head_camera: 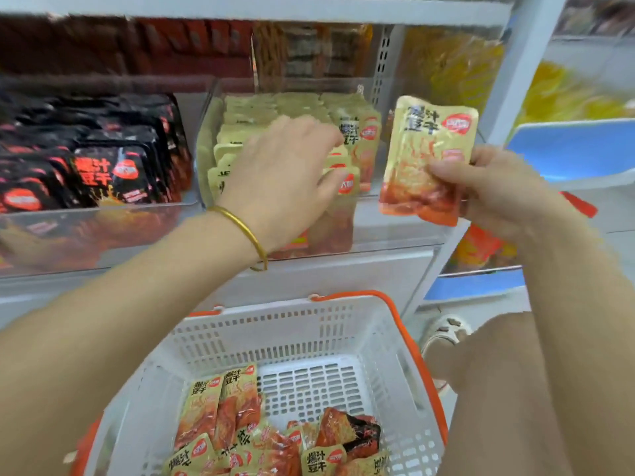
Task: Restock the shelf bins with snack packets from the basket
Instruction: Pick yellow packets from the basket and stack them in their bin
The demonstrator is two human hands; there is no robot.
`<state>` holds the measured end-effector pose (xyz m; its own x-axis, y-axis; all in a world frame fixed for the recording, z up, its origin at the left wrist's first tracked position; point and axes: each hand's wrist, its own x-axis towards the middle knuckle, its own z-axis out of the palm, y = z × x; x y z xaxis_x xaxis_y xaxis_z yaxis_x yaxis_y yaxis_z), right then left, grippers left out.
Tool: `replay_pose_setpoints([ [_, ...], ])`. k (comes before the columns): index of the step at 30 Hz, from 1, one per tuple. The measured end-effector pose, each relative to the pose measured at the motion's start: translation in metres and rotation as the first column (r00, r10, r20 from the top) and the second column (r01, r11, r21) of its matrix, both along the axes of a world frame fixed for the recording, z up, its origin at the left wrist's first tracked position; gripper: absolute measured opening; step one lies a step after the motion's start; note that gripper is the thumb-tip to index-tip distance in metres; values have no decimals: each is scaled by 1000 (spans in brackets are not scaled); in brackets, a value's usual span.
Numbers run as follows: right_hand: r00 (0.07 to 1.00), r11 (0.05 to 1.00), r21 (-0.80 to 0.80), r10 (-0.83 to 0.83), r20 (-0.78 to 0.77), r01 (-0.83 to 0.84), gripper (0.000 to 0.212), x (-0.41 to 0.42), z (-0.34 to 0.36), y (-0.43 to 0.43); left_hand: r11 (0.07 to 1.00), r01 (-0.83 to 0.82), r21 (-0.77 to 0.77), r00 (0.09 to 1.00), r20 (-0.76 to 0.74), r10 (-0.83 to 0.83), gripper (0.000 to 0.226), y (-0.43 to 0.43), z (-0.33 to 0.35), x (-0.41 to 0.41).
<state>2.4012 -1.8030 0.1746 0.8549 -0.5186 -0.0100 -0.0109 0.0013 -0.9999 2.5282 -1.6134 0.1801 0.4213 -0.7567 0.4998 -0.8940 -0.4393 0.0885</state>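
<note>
Gold packet (429, 146) pinched in the right hand (501, 197); left hand (285, 176) sits among bin packets (240, 128), fingertips hidden, grip unclear

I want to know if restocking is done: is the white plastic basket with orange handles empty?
No, gold-and-red snack packets lie in the bottom of the white plastic basket with orange handles.

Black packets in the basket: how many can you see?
1. The black packet lies near the right wall of the basket, among tan packets; more may be buried under the pile.
</note>
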Motion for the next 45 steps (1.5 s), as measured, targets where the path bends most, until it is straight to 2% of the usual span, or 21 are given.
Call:
replay_pose_setpoints([
  [2,985,985,-23,-172,15,172,14,21,5,-19,986,-70,151,998,17,68,48,-12,-3,9],
  [4,972,970,-72,-234,-8,232,21,51,4,-31,965,-107,239,993,-17,114,50,-21,-12,15],
  [6,970,975,-134,-194,-145,175,22,82,-5,-36,951,-133,280,989,-29,146,56,-24,-18,18],
  [10,896,962,-271,-158,-415,44,43,131,-27,-46,951,-152,268,988,12,155,69,-23,-25,19],
  [11,867,927,-374,-192,-460,7,49,139,-28,-49,953,-152,261,988,20,152,68,-23,-26,20],
  [13,800,790,-611,-333,-500,-53,57,150,-27,-53,955,-152,253,988,36,148,69,-23,-27,22],
  [15,778,712,-700,-403,-482,-65,50,154,-25,-51,956,-157,250,987,59,147,74,-23,-28,23],
  [18,782,777,-624,-337,-524,-83,38,159,-32,-50,954,-163,252,986,70,150,74,-25,-31,27],
  [21,788,846,-518,-233,-570,-125,44,159,-35,-49,951,-170,259,985,76,155,74,-26,-32,27],
  [25,786,811,-575,-285,-549,-108,46,150,-24,-47,972,-139,190,989,65,129,69,-23,-31,26],
  [27,810,777,-629,-344,-475,-38,38,136,-9,-41,996,-65,55,995,84,61,54,-15,-27,18],
  [29,861,688,-725,-384,-332,27,28,111,9,-25,995,18,-93,986,164,-2,39,3,-29,4],
  [30,897,670,-741,-351,-267,42,25,94,17,-13,988,59,-140,982,186,-32,35,14,-34,-4],
  [32,963,725,-689,-180,-200,-7,21,55,28,20,982,123,-145,978,187,-94,30,40,-49,-18],
  [34,962,783,-592,32,-270,-192,17,31,20,51,990,143,-10,980,144,-140,28,63,-75,-21],
  [36,854,744,-488,214,-474,-457,13,34,-16,77,968,121,221,991,35,-132,29,82,-107,-15],
  [38,623,646,-313,327,-710,-696,8,53,-71,101,893,70,444,997,-66,-45,33,97,-140,-4],
  [40,381,537,-148,355,-854,-831,7,72,-139,118,804,73,590,988,-151,20,35,107,-164,3],
  [42,209,374,-86,300,-931,-923,21,79,-210,128,723,55,688,980,-176,93,33,111,-177,7],
  [44,140,199,-98,212,-967,-975,29,75,-269,133,677,41,734,984,-148,100,32,114,-187,11],
  [45,134,152,-106,184,-974,-983,32,72,-295,134,661,45,749,984,-146,99,33,114,-188,12],
])
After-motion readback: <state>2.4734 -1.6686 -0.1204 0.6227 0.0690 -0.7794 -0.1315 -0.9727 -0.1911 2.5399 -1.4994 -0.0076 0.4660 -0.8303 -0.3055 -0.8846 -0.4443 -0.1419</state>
